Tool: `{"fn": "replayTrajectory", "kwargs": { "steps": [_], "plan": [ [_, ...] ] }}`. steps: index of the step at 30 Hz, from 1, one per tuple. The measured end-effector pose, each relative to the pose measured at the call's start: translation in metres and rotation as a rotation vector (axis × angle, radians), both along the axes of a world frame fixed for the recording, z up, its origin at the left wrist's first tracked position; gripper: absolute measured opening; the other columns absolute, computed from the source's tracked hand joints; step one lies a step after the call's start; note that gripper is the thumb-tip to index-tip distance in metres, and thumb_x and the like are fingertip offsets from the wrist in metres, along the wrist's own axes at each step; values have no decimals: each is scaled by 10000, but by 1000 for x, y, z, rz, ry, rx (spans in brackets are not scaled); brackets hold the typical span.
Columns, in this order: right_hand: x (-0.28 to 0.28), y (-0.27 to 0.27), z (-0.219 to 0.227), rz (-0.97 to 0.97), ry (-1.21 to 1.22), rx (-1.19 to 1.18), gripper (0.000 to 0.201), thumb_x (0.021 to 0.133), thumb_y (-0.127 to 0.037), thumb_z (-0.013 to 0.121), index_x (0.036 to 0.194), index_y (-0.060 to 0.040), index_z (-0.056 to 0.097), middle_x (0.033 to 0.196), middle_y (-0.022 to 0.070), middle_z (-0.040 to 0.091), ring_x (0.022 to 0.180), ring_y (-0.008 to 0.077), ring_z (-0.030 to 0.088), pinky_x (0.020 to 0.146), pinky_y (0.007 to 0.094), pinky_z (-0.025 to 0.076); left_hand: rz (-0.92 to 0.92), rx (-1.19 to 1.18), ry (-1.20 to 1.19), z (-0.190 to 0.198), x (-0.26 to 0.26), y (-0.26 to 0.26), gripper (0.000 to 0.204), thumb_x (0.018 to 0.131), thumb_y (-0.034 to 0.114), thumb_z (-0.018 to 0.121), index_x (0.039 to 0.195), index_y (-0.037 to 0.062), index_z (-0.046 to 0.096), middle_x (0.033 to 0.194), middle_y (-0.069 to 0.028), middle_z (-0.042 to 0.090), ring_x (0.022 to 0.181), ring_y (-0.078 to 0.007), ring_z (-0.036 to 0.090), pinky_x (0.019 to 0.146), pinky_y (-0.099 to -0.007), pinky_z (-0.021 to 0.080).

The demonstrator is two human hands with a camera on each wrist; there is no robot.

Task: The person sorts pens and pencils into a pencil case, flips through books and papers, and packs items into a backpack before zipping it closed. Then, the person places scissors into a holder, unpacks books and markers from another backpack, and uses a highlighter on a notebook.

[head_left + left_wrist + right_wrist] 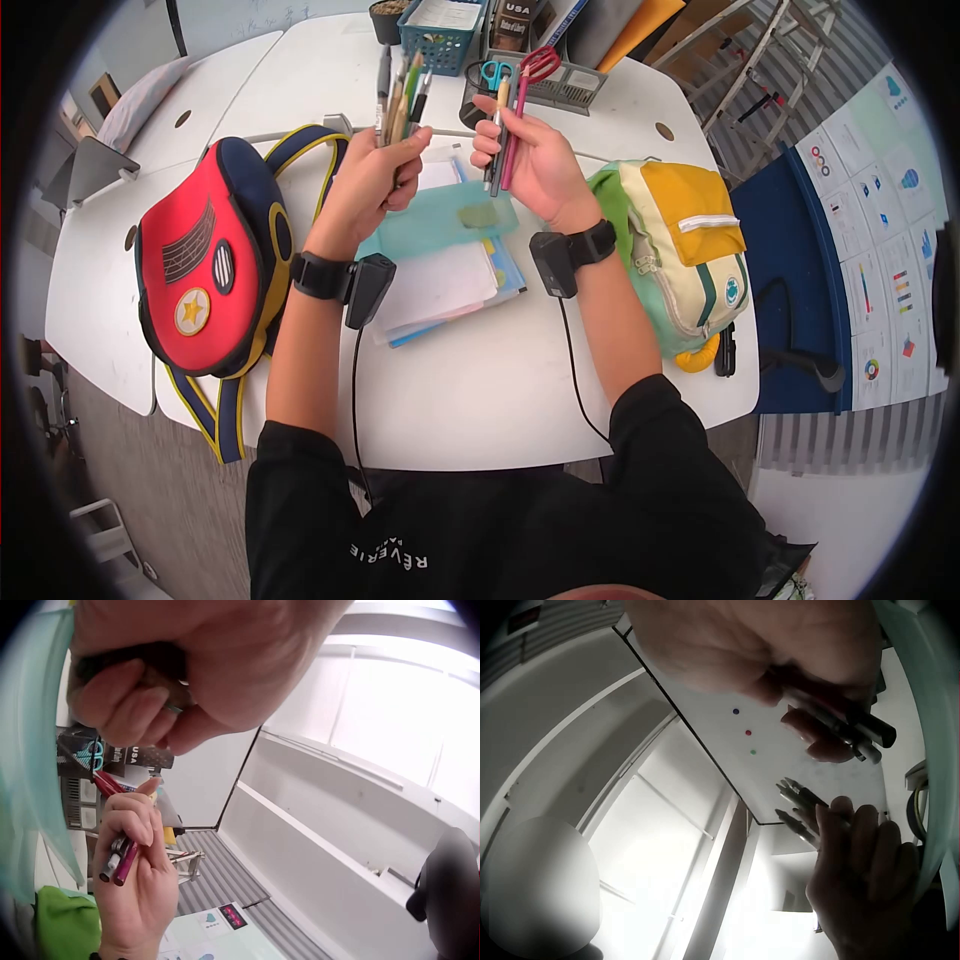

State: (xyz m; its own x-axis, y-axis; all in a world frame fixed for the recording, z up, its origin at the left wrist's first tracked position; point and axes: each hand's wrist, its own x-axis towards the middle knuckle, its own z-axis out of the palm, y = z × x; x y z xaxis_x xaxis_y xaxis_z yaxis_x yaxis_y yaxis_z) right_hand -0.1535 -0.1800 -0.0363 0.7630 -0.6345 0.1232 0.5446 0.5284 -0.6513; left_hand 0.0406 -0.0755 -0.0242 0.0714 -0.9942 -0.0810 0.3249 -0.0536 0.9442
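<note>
My left hand (362,185) grips a bunch of pens and pencils (412,85), their tips pointing up. In my right hand (548,170) several pens are held, among them a magenta pen (516,140); their lower ends stick out below the fingers, as the pens (847,729) in the right wrist view also show. Both hands are raised above a translucent teal pouch (420,222) on the white table. Under the pouch lie papers (440,285) and a blue folder (512,276). Just behind the right hand stands a black mesh cup (470,105) with teal scissors (494,72).
A red and navy backpack (205,260) lies on the left; a cream, green and yellow backpack (680,240) on the right. At the back are a blue basket (432,50), a grey organizer (570,88) with books, and red-handled scissors (541,64). Cables hang from both wrist cameras.
</note>
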Motion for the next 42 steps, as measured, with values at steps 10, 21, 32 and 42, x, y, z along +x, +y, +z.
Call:
{"fn": "replayTrajectory", "kwargs": {
  "steps": [10, 21, 32, 42],
  "plan": [
    [-4, 10, 23, -229, 189, -252, 284, 1045, -153, 457, 1238, 55, 472, 1219, 294, 602, 1141, 377, 634, 959, 474, 551, 0, -61, -69, -9, -19, -7, 194, 1016, 238, 560, 1015, 46, 533, 671, -49, 568, 444, -84, 421, 399, -243, 236],
    [0, 10, 19, -208, 234, -305, 349, 1051, -166, 459, 1316, 61, 453, 1223, 272, 615, 1128, 352, 645, 962, 429, 547, 40, -180, 1, -10, -18, -7, 230, 1020, 244, 560, 1063, 19, 547, 669, -59, 580, 447, -96, 445, 407, -239, 275],
    [5, 22, 19, -236, 248, -355, 336, 1034, -160, 520, 1310, 30, 514, 1189, 110, 627, 1041, 182, 632, 925, 346, 520, -53, -150, -39, -11, -31, -4, 239, 989, 241, 611, 967, 3, 627, 630, -42, 571, 426, -103, 466, 383, -259, 280],
    [15, 34, 17, -345, 248, -341, 248, 1020, -142, 542, 1211, 13, 575, 1104, 64, 645, 973, 125, 612, 868, 291, 505, 34, -149, -143, -10, -40, -1, 213, 1002, 243, 596, 964, 33, 589, 606, -37, 547, 394, -105, 445, 364, -257, 256]
  ]
}}
